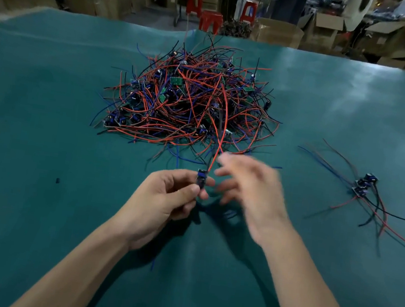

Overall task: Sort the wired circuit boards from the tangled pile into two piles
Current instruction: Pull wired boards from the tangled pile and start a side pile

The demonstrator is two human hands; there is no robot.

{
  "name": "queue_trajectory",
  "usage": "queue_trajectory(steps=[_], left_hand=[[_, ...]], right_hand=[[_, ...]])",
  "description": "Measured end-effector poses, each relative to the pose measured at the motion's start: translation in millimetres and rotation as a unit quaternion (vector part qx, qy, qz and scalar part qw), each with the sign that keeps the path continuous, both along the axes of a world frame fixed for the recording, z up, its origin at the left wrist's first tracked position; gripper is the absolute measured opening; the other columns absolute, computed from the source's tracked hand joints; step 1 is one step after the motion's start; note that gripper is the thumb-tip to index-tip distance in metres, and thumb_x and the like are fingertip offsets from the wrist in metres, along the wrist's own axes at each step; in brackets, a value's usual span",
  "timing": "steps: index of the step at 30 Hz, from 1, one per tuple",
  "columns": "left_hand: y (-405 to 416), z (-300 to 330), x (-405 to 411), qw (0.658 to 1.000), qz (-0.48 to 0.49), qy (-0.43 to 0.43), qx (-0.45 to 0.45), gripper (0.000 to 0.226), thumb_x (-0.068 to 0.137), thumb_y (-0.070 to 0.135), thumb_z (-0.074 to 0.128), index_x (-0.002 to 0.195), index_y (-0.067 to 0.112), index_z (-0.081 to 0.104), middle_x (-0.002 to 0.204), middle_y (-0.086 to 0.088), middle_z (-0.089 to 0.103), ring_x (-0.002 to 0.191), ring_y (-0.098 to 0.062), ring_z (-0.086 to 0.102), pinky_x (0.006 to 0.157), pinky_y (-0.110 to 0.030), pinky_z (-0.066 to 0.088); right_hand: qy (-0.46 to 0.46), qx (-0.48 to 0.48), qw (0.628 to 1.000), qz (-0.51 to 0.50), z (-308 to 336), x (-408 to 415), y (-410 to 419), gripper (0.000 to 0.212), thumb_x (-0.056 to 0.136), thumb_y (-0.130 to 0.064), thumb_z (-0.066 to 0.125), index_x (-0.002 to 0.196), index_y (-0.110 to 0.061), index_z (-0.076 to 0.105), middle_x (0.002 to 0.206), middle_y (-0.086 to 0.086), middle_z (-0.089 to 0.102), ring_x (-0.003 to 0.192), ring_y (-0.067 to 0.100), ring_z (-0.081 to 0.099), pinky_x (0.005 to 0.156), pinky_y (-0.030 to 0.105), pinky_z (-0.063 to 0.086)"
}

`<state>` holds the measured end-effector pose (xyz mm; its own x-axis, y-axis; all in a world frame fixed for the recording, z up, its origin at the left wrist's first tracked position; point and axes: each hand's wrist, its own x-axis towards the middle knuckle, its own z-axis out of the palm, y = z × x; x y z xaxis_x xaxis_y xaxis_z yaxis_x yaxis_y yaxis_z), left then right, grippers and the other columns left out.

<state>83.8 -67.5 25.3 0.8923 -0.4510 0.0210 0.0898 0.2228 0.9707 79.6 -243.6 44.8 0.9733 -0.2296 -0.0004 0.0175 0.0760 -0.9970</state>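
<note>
One circuit board [201,178] is pinched by the left hand [164,197] just in front of the tangled pile [190,104]; its red wire [222,127] trails back into it. The right hand [247,193] — blurred, fingers loose, holding nothing — is beside it. Freeing the wire seems next, then placing.

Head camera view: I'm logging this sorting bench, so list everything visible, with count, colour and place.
Tangled pile: one, red, blue and black wires with small boards, table centre.
Sorted pile: one, a few wired boards, right side.
Held board: one, blue, red wire trailing to the pile.
Table cover: one, teal.
Stools: three, red, beyond the table.
Cardboard boxes: many, brown, background.
Left hand: pinches the held board.
Right hand: blurred, fingers spread, holds nothing.
</note>
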Motion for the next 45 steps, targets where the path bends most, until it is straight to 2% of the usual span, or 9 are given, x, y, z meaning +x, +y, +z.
queue_trajectory(steps=[2, 9, 13, 19, 25, 27, 34, 40, 45], left_hand=[[0, 1, -1, 0.999, 0.012, -0.021, 0.023, 0.018, 0.095, 0.006, 0.057, 0.088, 0.006, 0.073, 0.076, -0.006, 0.066, 0.056, -0.009, 0.044, 0.047, -0.015, 0.034], [1, 4, -2, 0.996, 0.055, 0.024, 0.069, 0.02, 0.092, 0.003, 0.064, 0.073, 0.004, 0.072, 0.065, -0.015, 0.068, 0.048, -0.015, 0.062, 0.042, -0.019, 0.046], [2, 6, -3, 0.997, 0.018, 0.044, 0.062, 0.013, 0.086, 0.008, 0.07, 0.076, 0.0, 0.074, 0.063, -0.016, 0.066, 0.047, -0.018, 0.062, 0.043, -0.02, 0.048], [2, 7, -6, 0.994, -0.007, 0.045, 0.101, 0.013, 0.088, 0.006, 0.069, 0.082, -0.005, 0.072, 0.064, -0.017, 0.067, 0.048, -0.02, 0.064, 0.043, -0.022, 0.049], [11, 4, -11, 0.992, -0.023, 0.033, 0.121, 0.014, 0.091, 0.002, 0.066, 0.079, -0.002, 0.072, 0.066, -0.017, 0.068, 0.052, -0.022, 0.066, 0.046, -0.023, 0.052], [15, 3, -9, 0.993, 0.027, 0.017, 0.11, 0.014, 0.092, 0.004, 0.066, 0.08, -0.003, 0.072, 0.068, -0.017, 0.069, 0.055, -0.021, 0.067, 0.048, -0.023, 0.052], [13, -3, 3, 0.965, 0.241, -0.035, 0.094, 0.016, 0.092, 0.006, 0.065, 0.08, 0.012, 0.074, 0.069, -0.008, 0.07, 0.054, -0.014, 0.062, 0.041, -0.02, 0.042], [10, 4, -8, 0.902, 0.319, -0.213, 0.198, 0.014, 0.083, 0.031, 0.066, 0.097, 0.028, 0.068, 0.093, 0.01, 0.067, 0.083, -0.01, 0.062, 0.07, -0.033, 0.052], [3, 7, -15, 0.833, 0.304, -0.361, 0.29, 0.036, 0.084, 0.039, 0.066, 0.116, 0.023, 0.07, 0.118, 0.007, 0.062, 0.114, -0.017, 0.053, 0.1, -0.027, 0.04]], right_hand=[[-0.021, -0.101, 0.987, 0.126, -5, -5, 16, 0.021, 0.076, -0.038, 0.082, 0.087, -0.02, 0.079, 0.071, -0.001, 0.072, 0.059, 0.011, 0.064, 0.053, 0.026, 0.051], [-0.052, -0.137, 0.987, 0.069, -3, -7, 8, 0.019, 0.066, -0.032, 0.089, 0.077, -0.018, 0.082, 0.081, 0.007, 0.077, 0.073, 0.014, 0.065, 0.069, 0.041, 0.055], [-0.05, -0.027, 0.998, -0.011, 3, -2, -3, 0.008, 0.073, -0.012, 0.088, 0.073, -0.009, 0.08, 0.072, 0.006, 0.073, 0.064, 0.011, 0.059, 0.056, 0.022, 0.05], [-0.004, 0.127, 0.984, -0.124, 14, 0, -36, 0.016, 0.058, -0.019, 0.087, 0.055, -0.013, 0.073, 0.062, 0.002, 0.063, 0.053, 0.011, 0.057, 0.053, 0.02, 0.049], [-0.024, 0.254, 0.946, -0.202, 20, 1, -73, 0.01, 0.08, -0.01, 0.08, 0.074, -0.014, 0.073, 0.071, -0.001, 0.07, 0.056, 0.004, 0.06, 0.052, 0.015, 0.048], [-0.04, 0.27, 0.949, -0.158, 22, -2, -85, 0.004, 0.079, -0.011, 0.077, 0.076, -0.014, 0.078, 0.074, -0.002, 0.071, 0.061, 0.004, 0.061, 0.056, 0.014, 0.049], [-0.043, 0.276, 0.95, 0.14, 15, -6, -54, 0.034, 0.08, 0.004, 0.062, 0.109, -0.006, 0.078, 0.099, 0.008, 0.073, 0.08, 0.011, 0.066, 0.074, 0.018, 0.055], [-0.075, 0.227, 0.948, 0.211, 10, -8, -21, 0.032, 0.073, 0.003, 0.075, 0.102, -0.008, 0.079, 0.099, 0.012, 0.074, 0.089, 0.019, 0.071, 0.082, 0.023, 0.056], [-0.065, 0.137, 0.98, 0.127, 10, -9, 0, 0.026, 0.063, -0.015, 0.089, 0.087, -0.011, 0.08, 0.084, 0.012, 0.075, 0.072, 0.019, 0.071, 0.067, 0.024, 0.057]])
